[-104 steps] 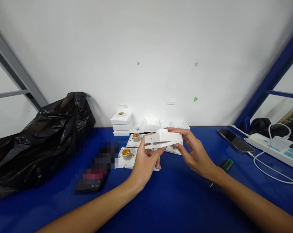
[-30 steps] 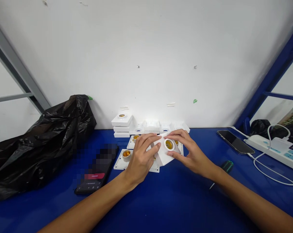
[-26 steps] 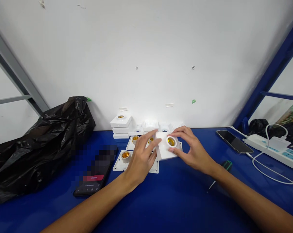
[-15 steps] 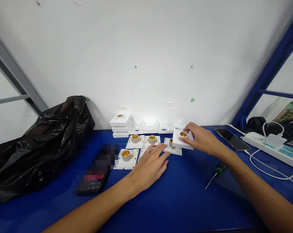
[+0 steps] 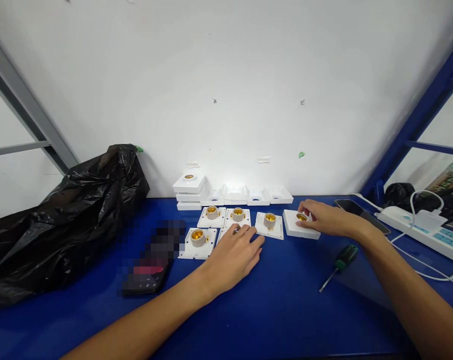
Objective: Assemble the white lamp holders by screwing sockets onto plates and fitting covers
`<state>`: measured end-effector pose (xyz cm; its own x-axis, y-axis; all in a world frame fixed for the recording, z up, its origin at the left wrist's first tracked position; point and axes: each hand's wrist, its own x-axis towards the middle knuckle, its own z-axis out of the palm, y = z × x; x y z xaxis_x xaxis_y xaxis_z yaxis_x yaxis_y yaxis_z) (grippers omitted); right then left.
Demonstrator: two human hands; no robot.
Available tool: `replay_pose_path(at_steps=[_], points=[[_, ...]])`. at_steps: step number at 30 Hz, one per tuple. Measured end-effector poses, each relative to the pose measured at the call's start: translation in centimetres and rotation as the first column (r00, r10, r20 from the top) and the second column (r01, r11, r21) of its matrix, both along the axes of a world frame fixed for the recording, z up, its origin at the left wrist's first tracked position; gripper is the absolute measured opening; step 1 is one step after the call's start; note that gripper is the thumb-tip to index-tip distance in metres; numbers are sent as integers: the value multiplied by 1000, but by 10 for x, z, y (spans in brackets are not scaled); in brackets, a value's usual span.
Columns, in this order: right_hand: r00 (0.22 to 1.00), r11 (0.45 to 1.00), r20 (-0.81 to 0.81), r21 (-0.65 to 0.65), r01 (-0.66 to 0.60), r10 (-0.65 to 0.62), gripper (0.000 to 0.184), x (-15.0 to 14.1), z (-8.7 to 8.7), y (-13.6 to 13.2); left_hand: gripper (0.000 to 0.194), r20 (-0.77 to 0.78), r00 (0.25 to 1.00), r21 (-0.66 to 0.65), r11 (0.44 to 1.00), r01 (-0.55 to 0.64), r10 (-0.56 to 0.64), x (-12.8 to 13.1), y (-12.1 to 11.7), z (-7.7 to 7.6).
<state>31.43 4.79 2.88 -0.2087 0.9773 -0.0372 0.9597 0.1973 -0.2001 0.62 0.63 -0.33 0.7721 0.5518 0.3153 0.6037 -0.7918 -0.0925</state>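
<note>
My right hand (image 5: 326, 220) is curled over a white square lamp holder (image 5: 294, 227) with a brass socket, which rests on the blue table (image 5: 279, 310) at the right end of a row. My left hand (image 5: 234, 252) lies flat with fingers stretched out, covering most of a white socket plate (image 5: 226, 231) in the front row. Open socket plates with brass centres lie around it: one at the front left (image 5: 197, 241) and three behind (image 5: 211, 216) (image 5: 238, 216) (image 5: 269, 224).
A stack of white covers (image 5: 188, 187) and loose covers (image 5: 269, 195) line the wall. A green-handled screwdriver (image 5: 341, 257) lies right of centre. A phone (image 5: 147, 272) and black bag (image 5: 61, 220) sit left; another phone (image 5: 344, 203), power strip (image 5: 417, 227) and cables right.
Both hands held the lamp holder together; the left hand let go and dropped onto a plate. The right hand carried the lamp holder rightwards and set it down on the table.
</note>
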Motion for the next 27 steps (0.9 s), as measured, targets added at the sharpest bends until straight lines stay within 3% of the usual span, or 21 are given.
replay_pose_path(at_steps=[6,11,16,19,21,22,25,27], points=[[973,954,-118,252,-164,199,44,-29,-7,-1,21,0,990,40,989,-142,142,-2,7,5],[954,947,-137,222,-233,267,53,-60,-22,-6,21,36,991,70,989,-130,127,-1,8,-1],[948,950,-210,250,-185,240,39,-69,-40,-1,19,122,988,49,993,-104,97,0,7,-2],[938,948,-257,274,-161,234,34,-70,-41,0,17,271,961,-21,998,-51,55,2,3,-1],[922,945,-307,293,-142,234,34,-72,-36,-4,16,482,875,-122,993,8,53,4,-2,0],[910,948,-348,296,-121,225,34,-73,-31,-7,15,609,789,-181,983,38,82,6,-5,0],[836,946,-507,323,-40,208,37,-78,-15,-17,17,873,395,-359,925,122,287,12,-15,1],[740,947,-636,322,-2,218,40,-81,-7,-23,29,878,190,-476,840,260,439,16,-19,2]])
